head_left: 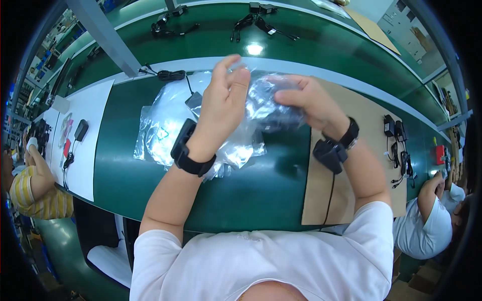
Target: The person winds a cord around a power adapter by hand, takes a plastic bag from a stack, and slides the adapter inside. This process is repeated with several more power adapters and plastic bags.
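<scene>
My right hand, slightly blurred, grips a crumpled clear plastic bag between thumb and fingers. Something dark shows through the lower part of the bag, but its kind is not clear. Close against the bag's left side is my left hand, fingers stretched upward and thumb apart; whether it touches the bag I cannot tell. Below and left of it, several clear plastic bags lie in a loose pile on the green table. A black power adapter sits on the pile, partly hidden by my left hand.
Brown cardboard covers the table's right side, with black adapters on it. A white sheet lies left, near another adapter. Coiled cable rests by the metal post. Other people sit at both sides.
</scene>
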Tool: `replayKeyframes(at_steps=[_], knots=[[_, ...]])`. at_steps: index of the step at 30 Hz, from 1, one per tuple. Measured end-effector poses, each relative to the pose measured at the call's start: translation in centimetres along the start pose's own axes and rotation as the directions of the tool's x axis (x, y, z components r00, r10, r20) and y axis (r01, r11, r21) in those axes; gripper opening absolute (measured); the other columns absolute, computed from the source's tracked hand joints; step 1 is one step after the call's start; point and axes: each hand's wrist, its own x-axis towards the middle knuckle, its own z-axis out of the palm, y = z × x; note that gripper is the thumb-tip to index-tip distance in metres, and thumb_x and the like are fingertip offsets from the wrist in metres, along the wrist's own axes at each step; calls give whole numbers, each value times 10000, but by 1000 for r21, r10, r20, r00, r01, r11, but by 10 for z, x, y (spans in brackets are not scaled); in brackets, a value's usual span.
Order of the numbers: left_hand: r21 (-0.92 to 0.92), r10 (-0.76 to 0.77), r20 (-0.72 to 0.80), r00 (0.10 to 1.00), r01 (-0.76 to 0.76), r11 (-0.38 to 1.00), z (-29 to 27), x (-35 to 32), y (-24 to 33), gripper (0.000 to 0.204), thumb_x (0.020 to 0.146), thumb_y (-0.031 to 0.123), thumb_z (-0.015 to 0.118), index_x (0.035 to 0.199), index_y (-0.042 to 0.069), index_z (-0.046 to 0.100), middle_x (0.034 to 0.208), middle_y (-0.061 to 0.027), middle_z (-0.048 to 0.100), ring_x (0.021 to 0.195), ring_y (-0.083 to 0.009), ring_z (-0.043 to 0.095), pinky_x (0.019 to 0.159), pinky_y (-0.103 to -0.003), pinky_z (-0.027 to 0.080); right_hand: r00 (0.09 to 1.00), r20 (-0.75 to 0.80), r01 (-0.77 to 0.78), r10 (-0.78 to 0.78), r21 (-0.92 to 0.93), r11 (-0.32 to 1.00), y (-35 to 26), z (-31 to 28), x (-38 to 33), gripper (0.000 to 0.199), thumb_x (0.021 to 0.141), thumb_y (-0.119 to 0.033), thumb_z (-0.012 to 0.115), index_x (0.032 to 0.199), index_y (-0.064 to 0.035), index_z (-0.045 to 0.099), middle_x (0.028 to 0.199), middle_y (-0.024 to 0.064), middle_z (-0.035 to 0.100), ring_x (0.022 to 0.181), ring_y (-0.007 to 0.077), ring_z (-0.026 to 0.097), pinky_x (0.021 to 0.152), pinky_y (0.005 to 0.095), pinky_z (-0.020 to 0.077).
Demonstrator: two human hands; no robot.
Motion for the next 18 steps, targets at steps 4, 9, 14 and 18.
replayKeyframes(at_steps=[4, 9, 14, 18], knots=[[-47, -8, -57, 998, 6, 999, -27, 15, 38, 438, 874, 214, 552, 1193, -37, 385, 1052, -152, 558, 795, -123, 577, 662, -203, 457, 874, -238, -3, -424, -875, 484, -28, -104, 40, 365, 731, -57, 599, 1096, -59, 600, 878, 86, 651, 734, 140, 611, 673, 261, 483], [-144, 235, -324, 916, -293, 945, -66, 2, 91, 247, 895, 83, 447, 1100, -54, 451, 840, -177, 615, 701, -222, 613, 680, -296, 507, 725, -124, -506, -678, -763, -402, -11, -270, 87, 304, 764, -36, 479, 1014, -132, 623, 905, 127, 588, 841, 304, 569, 724, 409, 456], [-221, 382, -67, 922, -387, 895, -90, -20, 121, 258, 927, 179, 380, 1075, -5, 485, 847, -107, 541, 844, -222, 490, 789, -340, 407, 720, -565, -686, -403, -666, -293, -12, -321, 117, 432, 836, -424, 505, 1106, -94, 574, 1140, 168, 547, 1049, 333, 522, 911, 442, 393], [138, 589, -404, 700, -589, 796, -99, -36, 116, 236, 908, 201, 411, 930, 2, 537, 842, -107, 507, 907, -219, 448, 805, -344, 387, 850, -441, -505, -287, -838, -206, -45, -251, 193, 497, 819, -388, 547, 1210, -88, 493, 1151, 174, 545, 1037, 349, 528, 880, 396, 418]])
